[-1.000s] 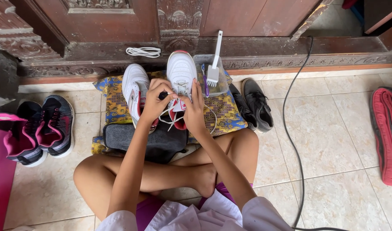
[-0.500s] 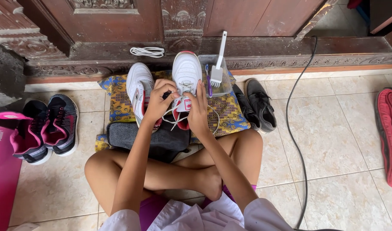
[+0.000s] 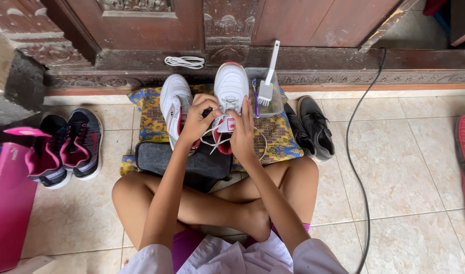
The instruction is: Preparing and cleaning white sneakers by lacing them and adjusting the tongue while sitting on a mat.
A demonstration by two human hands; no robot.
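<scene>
White sneaker (image 3: 231, 89), red lining, toe pointing away, white lace (image 3: 212, 139) loose. Left hand (image 3: 198, 119) and right hand (image 3: 242, 133) both pinch the lace.

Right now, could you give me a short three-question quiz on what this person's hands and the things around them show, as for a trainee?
1. True or false: both hands are on the right-hand white sneaker.
2. What stands in the clear tub? A) a white brush B) a spoon C) a sponge
3. Which pair lies left of the patterned cloth?

Key
1. True: the left hand and right hand are at its white laces.
2. A, the white brush.
3. The black and pink sneakers.
</scene>
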